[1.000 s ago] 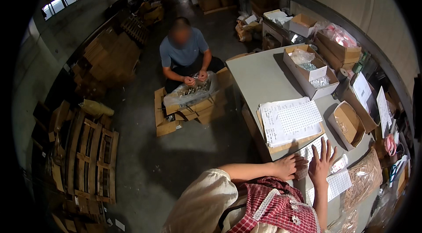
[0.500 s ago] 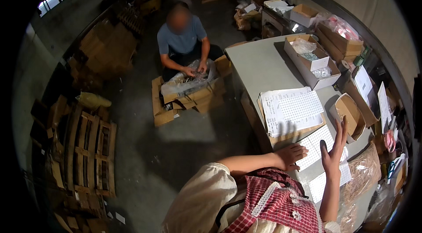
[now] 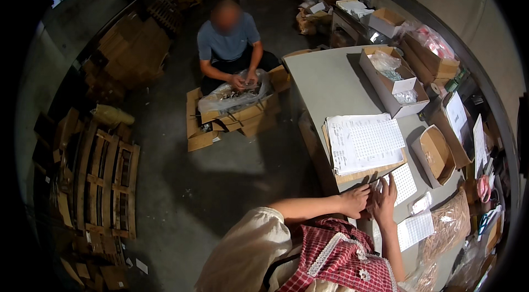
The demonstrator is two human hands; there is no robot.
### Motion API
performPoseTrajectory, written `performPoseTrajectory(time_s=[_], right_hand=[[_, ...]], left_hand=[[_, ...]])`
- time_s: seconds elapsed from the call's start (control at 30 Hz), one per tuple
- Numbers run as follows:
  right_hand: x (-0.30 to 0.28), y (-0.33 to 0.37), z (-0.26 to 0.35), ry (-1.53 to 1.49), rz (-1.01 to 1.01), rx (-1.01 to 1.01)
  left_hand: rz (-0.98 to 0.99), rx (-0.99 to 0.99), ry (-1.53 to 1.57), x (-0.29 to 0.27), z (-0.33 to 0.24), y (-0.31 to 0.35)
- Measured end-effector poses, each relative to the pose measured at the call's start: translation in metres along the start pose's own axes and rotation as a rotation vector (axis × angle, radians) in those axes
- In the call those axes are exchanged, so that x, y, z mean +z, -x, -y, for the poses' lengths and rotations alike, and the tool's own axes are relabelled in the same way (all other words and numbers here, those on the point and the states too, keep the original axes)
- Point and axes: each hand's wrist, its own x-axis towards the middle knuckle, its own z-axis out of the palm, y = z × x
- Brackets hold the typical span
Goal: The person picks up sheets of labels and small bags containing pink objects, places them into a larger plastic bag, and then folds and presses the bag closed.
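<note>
My left hand [image 3: 355,201] and my right hand [image 3: 382,200] meet at the near edge of the grey table [image 3: 322,79], beside a white sheet of small round stickers [image 3: 404,185]. The left fingers are curled in toward the right hand. My right fingers are bent around the same spot, and whatever lies between the hands is too small and hidden to name. Just right of them, a small clear plastic packet [image 3: 421,203] rests at the top of a second dotted sheet [image 3: 415,229]. Beyond the hands lies a stack of papers [image 3: 344,146] on a board.
An open cardboard box [image 3: 435,154] stands right of the sheets, near a large plastic bag of brownish pieces [image 3: 449,217]. Farther back is a divided carton [image 3: 391,85] with bagged parts. A co-worker [image 3: 228,44] sits low behind an opened carton [image 3: 242,118]. Wooden pallets [image 3: 107,181] lean at left.
My right hand has come down and left from its raised, spread pose to meet my left hand. The left fingers, flat before, are now curled. The small packet is now in plain sight.
</note>
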Motion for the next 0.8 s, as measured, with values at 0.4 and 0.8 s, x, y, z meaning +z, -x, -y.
performPoseTrajectory(time_s=[0.4, 0.8], right_hand=[[0.029, 0.012, 0.012, -0.177, -0.117, -0.022], [0.024, 0.01, 0.011, -0.23, -0.124, 0.011]], left_hand=[[-0.169, -0.007, 0.065, 0.0, -0.001, 0.004], [-0.299, 0.01, 0.067, 0.004, -0.009, 0.003]])
